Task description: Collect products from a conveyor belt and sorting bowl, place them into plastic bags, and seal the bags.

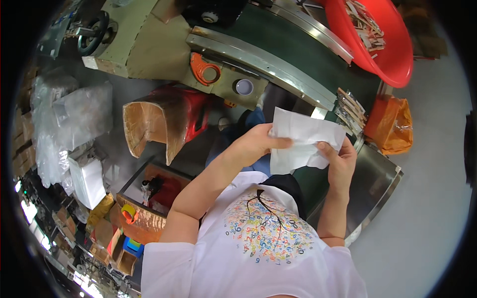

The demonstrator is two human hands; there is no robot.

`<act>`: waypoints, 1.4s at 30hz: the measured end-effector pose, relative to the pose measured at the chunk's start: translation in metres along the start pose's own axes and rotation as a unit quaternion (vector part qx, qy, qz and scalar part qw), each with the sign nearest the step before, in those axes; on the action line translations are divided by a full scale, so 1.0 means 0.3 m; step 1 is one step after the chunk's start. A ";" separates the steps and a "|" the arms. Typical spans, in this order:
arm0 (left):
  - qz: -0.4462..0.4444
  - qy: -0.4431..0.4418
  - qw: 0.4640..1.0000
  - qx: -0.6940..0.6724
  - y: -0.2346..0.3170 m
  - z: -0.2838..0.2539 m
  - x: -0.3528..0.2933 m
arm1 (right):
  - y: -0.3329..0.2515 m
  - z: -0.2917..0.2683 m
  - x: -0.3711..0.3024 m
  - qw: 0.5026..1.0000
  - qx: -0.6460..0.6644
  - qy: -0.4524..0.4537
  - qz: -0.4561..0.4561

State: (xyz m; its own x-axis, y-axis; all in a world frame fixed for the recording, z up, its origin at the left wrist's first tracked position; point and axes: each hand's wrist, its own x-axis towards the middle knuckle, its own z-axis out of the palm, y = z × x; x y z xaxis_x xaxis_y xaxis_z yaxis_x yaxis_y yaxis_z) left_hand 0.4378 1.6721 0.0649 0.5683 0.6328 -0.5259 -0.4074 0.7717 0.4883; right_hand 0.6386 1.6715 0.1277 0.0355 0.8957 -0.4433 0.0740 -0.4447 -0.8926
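A thin white sheet (304, 130), soft like tissue or cloth, is stretched between my hands in front of my body. My left hand (257, 143) pinches its left side, thumb on top and fingers behind. At its right side, my right hand (342, 161) grips it the same way, thumb across the lower edge. Creases run over the sheet, and a fold crosses its middle. Fingers under it are mostly hidden. Beyond the right hand, several clear-wrapped packets (351, 111) of slim pale sticks lie at the worktop's end.
A green belt (278, 37) with metal rails (258, 62) runs across the far side. A red basin (397, 54) holds small packets. An orange bag (397, 124) hangs at right. A cardboard-lined bin (174, 116), an orange tape dispenser (204, 70) and clear plastic bags (74, 119) are leftward.
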 end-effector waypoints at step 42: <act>0.063 0.499 0.766 0.401 -0.093 -0.717 0.429 | 0.826 0.483 0.705 0.965 0.115 0.177 0.153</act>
State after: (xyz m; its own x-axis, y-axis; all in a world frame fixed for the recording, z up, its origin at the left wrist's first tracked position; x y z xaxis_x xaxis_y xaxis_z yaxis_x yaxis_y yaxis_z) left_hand 0.3684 1.7455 -0.1662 -0.4318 0.7411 -0.5141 0.3835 0.6667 0.6391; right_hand 0.5199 1.7505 -0.1991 0.3622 0.6485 -0.6695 -0.2164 -0.6402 -0.7371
